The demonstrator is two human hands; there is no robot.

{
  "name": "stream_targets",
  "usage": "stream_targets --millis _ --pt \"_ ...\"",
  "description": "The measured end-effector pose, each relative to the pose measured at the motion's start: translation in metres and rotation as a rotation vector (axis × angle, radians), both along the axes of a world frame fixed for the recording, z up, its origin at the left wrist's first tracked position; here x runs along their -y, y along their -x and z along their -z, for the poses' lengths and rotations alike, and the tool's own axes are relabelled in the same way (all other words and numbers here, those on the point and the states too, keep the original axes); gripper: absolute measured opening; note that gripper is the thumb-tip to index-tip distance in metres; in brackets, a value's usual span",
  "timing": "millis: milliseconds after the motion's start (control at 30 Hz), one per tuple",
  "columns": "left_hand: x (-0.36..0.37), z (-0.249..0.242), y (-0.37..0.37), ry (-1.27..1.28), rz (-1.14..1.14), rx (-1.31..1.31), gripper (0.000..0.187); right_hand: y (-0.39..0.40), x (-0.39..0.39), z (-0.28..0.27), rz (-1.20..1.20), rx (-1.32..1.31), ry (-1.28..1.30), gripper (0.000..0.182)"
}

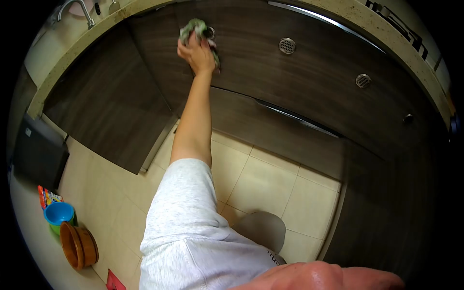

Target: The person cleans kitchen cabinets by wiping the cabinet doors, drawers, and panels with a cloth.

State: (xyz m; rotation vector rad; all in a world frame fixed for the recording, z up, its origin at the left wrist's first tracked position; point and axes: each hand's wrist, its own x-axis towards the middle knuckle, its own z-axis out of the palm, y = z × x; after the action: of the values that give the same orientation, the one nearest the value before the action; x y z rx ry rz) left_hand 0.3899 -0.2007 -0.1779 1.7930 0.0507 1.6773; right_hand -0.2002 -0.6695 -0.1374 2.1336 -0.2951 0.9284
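Observation:
My left hand (197, 54) is stretched out at arm's length and shut on a crumpled green cloth (195, 26). It presses the cloth against the dark wood cabinet front (251, 63), just under the countertop edge and beside a small round vent (210, 33). My bare forearm and grey sleeve (188, 227) run down to the bottom of the view. My right hand is out of sight.
Two more round vents (287, 46) (363, 80) and long metal handles (295, 117) are on the cabinet front. A tap (77, 8) stands on the speckled countertop (72, 50). On the beige tiled floor (270, 183) at lower left sit a blue bowl (59, 213) and brown bowls (79, 246).

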Motion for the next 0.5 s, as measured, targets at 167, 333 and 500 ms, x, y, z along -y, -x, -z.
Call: stream_targets --millis 167,333,500 --pt "0.002 0.095 0.026 -0.015 0.012 -0.242 0.045 0.011 -0.002 -0.001 -0.012 0.027 -0.007 0.024" --pt "-0.019 0.067 0.015 0.101 0.106 -0.336 0.052 0.023 0.003 0.0 -0.024 -0.029 -0.071 0.023" --pt "-0.026 -0.039 0.012 0.016 0.06 -0.01 0.048 0.023 -0.003 -0.004 -0.03 -0.084 -0.126 0.024"
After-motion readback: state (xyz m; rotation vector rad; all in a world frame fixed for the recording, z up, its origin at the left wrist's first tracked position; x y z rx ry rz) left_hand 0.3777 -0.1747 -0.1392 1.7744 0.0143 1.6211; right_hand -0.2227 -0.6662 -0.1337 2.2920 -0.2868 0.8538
